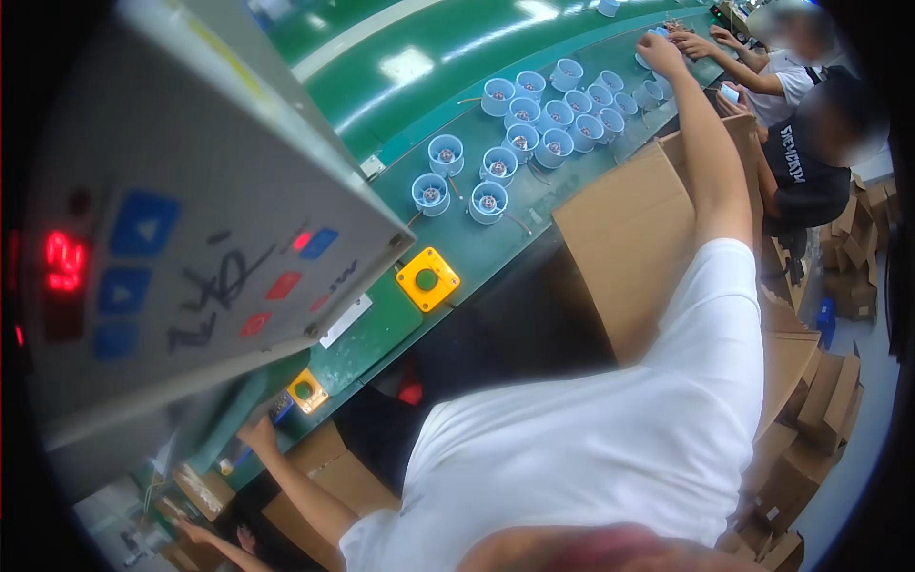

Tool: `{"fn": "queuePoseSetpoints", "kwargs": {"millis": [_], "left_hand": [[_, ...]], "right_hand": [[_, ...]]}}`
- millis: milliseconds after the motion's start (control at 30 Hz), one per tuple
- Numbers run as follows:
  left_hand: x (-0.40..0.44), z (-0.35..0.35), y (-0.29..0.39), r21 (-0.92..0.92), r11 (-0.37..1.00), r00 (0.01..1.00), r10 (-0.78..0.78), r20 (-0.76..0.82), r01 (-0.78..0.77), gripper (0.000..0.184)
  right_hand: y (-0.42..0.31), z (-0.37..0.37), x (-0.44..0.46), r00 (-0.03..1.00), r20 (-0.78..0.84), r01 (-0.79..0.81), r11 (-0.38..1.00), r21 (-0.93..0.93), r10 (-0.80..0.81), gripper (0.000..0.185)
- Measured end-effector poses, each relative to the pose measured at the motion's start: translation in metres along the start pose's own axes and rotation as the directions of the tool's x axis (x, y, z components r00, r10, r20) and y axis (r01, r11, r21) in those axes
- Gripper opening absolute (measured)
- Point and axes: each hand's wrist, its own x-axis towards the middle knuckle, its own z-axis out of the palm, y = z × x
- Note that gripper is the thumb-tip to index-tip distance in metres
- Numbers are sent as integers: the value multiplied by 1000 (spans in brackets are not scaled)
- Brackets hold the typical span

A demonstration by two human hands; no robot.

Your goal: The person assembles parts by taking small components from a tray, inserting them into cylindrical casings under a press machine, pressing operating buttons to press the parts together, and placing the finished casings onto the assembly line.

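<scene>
My right hand [661, 53] is stretched far to the upper right, its fingers bent around a light-blue round housing [656, 33] that they partly cover. At the lower left, my left hand [256, 433] is beside a small blue object with metallic parts [281, 406]; its fingers are too small and dim to make out. Many light-blue round housings [555, 116] with metallic centres stand on the green bench [400, 334], some with thin wires trailing. One of the nearer ones [488, 202] sits close to the bench edge.
A grey machine box [219, 210] with a red display and blue buttons blocks the left side. Yellow button boxes [428, 279] [307, 391] line the bench edge. Open cardboard [620, 248] stands under my right arm. Co-workers [810, 153] sit at the right; another person's arm [214, 543] shows lower left.
</scene>
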Motion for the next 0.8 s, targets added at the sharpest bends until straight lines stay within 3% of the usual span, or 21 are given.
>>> {"fn": "queuePoseSetpoints", "kwargs": {"millis": [67, 100, 200, 233, 300, 433, 667, 733, 800], "left_hand": [[-2, -5, -3, 147, 988, 998, -60, 17, 57, 18], [-2, -5, -1, 215, 973, 996, -89, 15, 84, 18], [0, -5, 0, 144, 987, 996, -83, 37, 76, 17], [-1, -4, 1, 115, 990, 995, -87, 49, 81, 17], [-2, -3, 0, 117, 990, 995, -87, 39, 82, 17], [0, -5, -1, 130, 988, 994, -91, 60, 82, 17], [1, -7, 22, 206, 958, 971, -222, 88, 200, 17], [-1, -6, 11, 170, 985, 993, -58, 105, 40, 17], [-1, -6, 8, 148, 988, 993, 27, 118, -44, 17]], "right_hand": [[52, -11, -3, 984, 102, -115, 961, -251, 145, 48], [60, -15, -8, 984, 95, -121, 960, -251, 149, 48], [72, -31, -35, 959, 268, 17, 927, -374, 91, 49], [72, -27, -38, 961, 262, 16, 927, -376, 90, 49], [55, -6, -44, 911, 346, -179, 972, -154, 223, 46], [42, -10, -39, 827, 530, -181, 981, -66, 188, 39], [24, -4, -19, 870, 485, 3, 982, -191, 92, 30], [14, 0, -16, 870, 488, 40, 976, -213, 71, 29], [27, 4, -1, 932, 347, 21, 940, -340, 105, 33]]}}
